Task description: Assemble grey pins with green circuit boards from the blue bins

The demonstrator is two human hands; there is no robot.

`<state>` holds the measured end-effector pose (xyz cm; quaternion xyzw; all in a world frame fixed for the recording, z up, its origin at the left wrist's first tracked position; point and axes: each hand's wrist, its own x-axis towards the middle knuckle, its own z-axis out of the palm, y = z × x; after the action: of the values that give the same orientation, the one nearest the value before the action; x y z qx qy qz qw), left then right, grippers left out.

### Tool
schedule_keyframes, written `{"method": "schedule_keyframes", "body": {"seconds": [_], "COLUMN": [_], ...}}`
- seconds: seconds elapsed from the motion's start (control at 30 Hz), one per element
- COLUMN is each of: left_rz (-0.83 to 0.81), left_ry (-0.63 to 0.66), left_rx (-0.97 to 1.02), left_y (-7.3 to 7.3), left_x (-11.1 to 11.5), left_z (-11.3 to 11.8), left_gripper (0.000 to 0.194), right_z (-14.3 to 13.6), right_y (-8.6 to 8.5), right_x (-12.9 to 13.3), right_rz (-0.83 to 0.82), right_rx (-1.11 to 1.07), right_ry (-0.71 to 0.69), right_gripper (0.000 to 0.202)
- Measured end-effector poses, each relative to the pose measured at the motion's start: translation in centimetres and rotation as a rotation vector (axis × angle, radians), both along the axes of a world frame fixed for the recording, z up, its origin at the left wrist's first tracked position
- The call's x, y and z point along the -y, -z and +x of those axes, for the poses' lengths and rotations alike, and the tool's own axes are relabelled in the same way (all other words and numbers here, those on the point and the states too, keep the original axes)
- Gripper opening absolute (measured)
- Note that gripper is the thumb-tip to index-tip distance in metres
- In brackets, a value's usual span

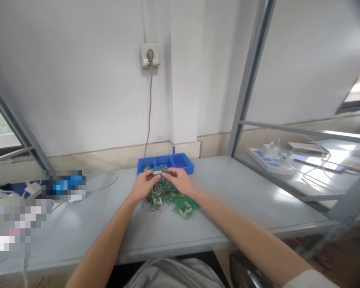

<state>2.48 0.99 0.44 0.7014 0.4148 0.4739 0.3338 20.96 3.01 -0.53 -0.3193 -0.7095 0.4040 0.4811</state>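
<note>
Between both hands, just in front of the tray, is a small clear plastic bag (pixel 160 169) with whitish pieces in it. My left hand (pixel 143 185) pinches its left side with thumb and fingers. On the opposite side my right hand (pixel 180 181) grips the bag in the same way. Below them lies a loose pile of small metal and white parts (pixel 156 197), too small to name. Green-tinted plastic bags (pixel 184 209) with similar pieces lie beside the pile, partly under my right wrist. A blue divided tray (pixel 186 159) stands behind; its left compartment holds a few small pieces.
The grey table (pixel 222 180) reaches the wall, where a plug sits in a socket (pixel 150 55). A thin cable (pixel 108 185) and blurred-out objects lie at left. Grey metal posts (pixel 248 76) rise at right, beyond which a power strip (pixel 270 162) rests on another surface.
</note>
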Motion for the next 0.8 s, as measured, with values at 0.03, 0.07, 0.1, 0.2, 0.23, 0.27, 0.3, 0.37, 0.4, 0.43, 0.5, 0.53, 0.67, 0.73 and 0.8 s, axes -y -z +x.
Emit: {"method": "schedule_keyframes", "body": {"seconds": [0.03,0.07,0.1,0.2,0.23,0.27,0.3,0.37,0.4,0.43,0.5,0.53,0.67,0.73,0.8], "left_rz": [0.002,0.002,0.001,0.000,-0.001,-0.002,-0.001,0.006,0.010,0.014,0.015,0.015,0.010,0.004,0.011], "left_ry": [-0.009,-0.015,-0.017,-0.013,-0.016,-0.025,-0.039,-0.065,-0.073,-0.073,-0.047,-0.028,0.012,0.011,0.004], "left_rx": [-0.001,-0.006,-0.011,-0.009,-0.008,-0.011,-0.017,-0.035,-0.041,-0.043,-0.037,-0.031,-0.012,0.000,0.010], "left_y": [0.0,0.0,0.0,-0.4,-0.5,-0.6,-0.7,-0.9,-0.9,-0.8,-0.6,-0.5,-0.1,-0.2,-0.3], "left_x": [0.0,0.0,0.1,0.4,0.6,0.7,0.7,0.8,0.7,0.7,0.5,0.4,0.3,0.3,0.3], "left_z": [0.0,0.0,0.0,0.1,0.2,0.2,0.2,0.2,0.2,0.2,0.1,0.0,-0.1,-0.1,0.0], "left_gripper": [0.030,0.030,0.031,0.030,0.030,0.030,0.030,0.031,0.031,0.031,0.030,0.030,0.030,0.030,0.031], "right_z": [0.0,0.0,0.0,0.0,0.0,0.0,0.0,0.0,0.0,0.0,0.1,0.1,0.1,0.1,0.1], "right_y": [0.0,0.0,-0.1,-0.3,-0.4,-0.4,-0.4,-0.5,-0.4,-0.4,-0.3,-0.3,-0.4,-0.5,-0.6], "right_x": [0.0,0.1,0.2,0.5,0.5,0.6,0.6,0.7,0.7,0.7,0.7,0.8,1.0,1.1,1.1], "right_rz": [0.004,0.010,0.017,0.027,0.025,0.024,0.024,0.025,0.026,0.026,0.032,0.039,0.081,0.092,0.096], "right_rx": [0.010,0.023,0.036,0.052,0.052,0.051,0.052,0.062,0.070,0.078,0.098,0.111,0.162,0.156,0.144], "right_ry": [0.004,0.008,0.011,0.017,0.020,0.021,0.022,0.024,0.025,0.027,0.041,0.051,0.082,0.089,0.090], "right_gripper": [0.034,0.033,0.033,0.032,0.032,0.032,0.032,0.033,0.033,0.033,0.034,0.034,0.033,0.032,0.032]}}
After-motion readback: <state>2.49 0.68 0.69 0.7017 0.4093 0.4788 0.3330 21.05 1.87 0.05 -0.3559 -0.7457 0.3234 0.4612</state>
